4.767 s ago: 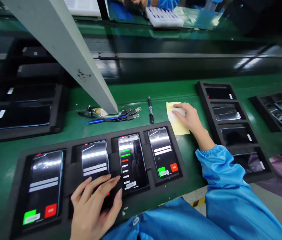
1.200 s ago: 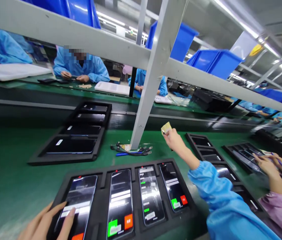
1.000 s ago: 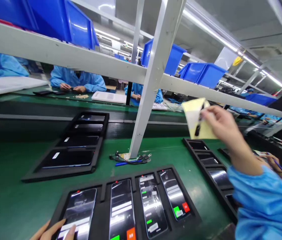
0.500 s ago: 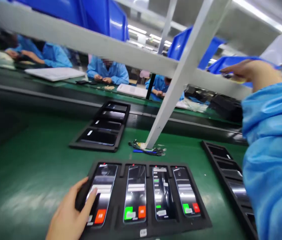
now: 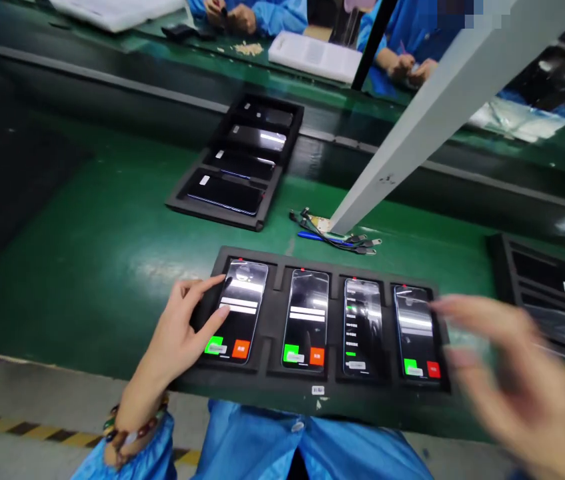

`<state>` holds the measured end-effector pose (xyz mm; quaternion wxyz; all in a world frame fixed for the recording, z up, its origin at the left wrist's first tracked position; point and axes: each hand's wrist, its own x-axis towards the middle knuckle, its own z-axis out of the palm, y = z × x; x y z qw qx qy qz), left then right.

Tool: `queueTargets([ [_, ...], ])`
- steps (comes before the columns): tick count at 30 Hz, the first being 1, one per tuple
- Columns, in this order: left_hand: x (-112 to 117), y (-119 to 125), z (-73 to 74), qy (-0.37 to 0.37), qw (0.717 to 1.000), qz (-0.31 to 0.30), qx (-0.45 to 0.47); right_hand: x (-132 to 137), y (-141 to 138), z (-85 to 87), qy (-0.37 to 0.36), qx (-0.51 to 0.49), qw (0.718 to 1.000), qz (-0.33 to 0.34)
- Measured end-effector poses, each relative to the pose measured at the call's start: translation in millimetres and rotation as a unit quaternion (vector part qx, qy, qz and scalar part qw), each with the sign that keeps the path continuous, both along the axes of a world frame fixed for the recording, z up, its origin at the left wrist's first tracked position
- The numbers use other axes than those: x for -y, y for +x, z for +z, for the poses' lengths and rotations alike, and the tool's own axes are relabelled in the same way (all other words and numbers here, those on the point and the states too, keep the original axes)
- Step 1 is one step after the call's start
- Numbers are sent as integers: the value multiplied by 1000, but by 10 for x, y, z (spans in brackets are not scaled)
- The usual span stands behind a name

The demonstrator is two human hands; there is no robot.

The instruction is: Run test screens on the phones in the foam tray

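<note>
Left hand [image 5: 177, 330] spread, empty, over leftmost phone [image 5: 240, 323] in black tray [image 5: 270, 323]; right hand [image 5: 517, 373] blurred, half spread, seemingly empty, beside rightmost phone [image 5: 416, 337].

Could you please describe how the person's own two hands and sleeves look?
Both hands are ungloved. At the left hand, multicoloured beads circle the wrist above a shiny blue sleeve. The right hand is blurred; its sleeve is not visible.

Shiny blue clothing [image 5: 362, 445] with a pale button [image 5: 298, 425] is worn, along with multicoloured beads [image 5: 130, 439] around the left wrist [image 5: 137, 400]
</note>
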<state>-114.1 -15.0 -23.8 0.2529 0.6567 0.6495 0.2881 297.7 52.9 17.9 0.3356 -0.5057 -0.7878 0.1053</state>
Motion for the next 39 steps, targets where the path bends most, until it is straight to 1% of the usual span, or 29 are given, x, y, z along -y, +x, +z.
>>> queueTargets([
  [3, -20, 208, -39, 38, 998, 39, 4, 363, 163, -67, -30, 10, 999, 12],
  [5, -49, 351, -38, 46, 998, 43, 4, 675, 185, -98, -50, 19, 998, 32],
  [7, -95, 489, -9, 50, 998, 37, 5, 982, 109, -119, -60, 25, 996, 54],
  [9, -141, 609, 32, 56, 998, 25, 11, 1210, -25, -131, -50, 26, 995, 84],
  [11, -164, 677, 71, 71, 997, 4, 16, 1324, -160, -138, -32, 29, 992, 116],
  [13, -140, 656, 98, 91, 996, -19, 13, 1345, -249, -141, -32, 38, 990, 132],
  [15, -64, 545, 116, 106, 993, -51, -2, 1328, -263, -140, -45, 38, 989, 134],
  [17, 49, 388, 132, 125, 988, -89, -30, 1327, -180, -142, -43, 23, 991, 124],
  [19, 165, 245, 148, 142, 980, -128, -64, 1372, 9, -160, -22, 5, 996, 88],
  [20, 213, 192, 155, 141, 977, -143, -78, 1417, 137, -177, -12, 0, 998, 55],
  [22, 276, 128, 156, 130, 974, -158, -93, 1551, 430, -225, 2, -5, 999, -32],
  [24, 288, 111, 139, 133, 976, -145, -88, 1725, 721, -289, 25, -10, 991, -132],
  [26, 259, 130, 117, 149, 980, -119, -63, 1900, 952, -366, 58, -13, 973, -222],
  [28, 207, 181, 111, 159, 982, -97, -36, 2038, 1092, -448, 78, -14, 957, -280],
  [30, 152, 257, 128, 156, 984, -85, -23, 2119, 1153, -518, 65, -5, 952, -298],
  [33, 91, 386, 176, 126, 989, -71, -34, 2137, 1192, -557, 37, 8, 957, -289],
  [35, 69, 461, 196, 100, 992, -63, -38, 2083, 1255, -533, 40, -12, 952, -304],
  [37, 55, 522, 193, 77, 995, -52, -26, 1976, 1374, -490, 34, -55, 938, -340],
  [39, 33, 572, 171, 57, 997, -41, -14, 1827, 1526, -456, -10, -113, 927, -358],
])
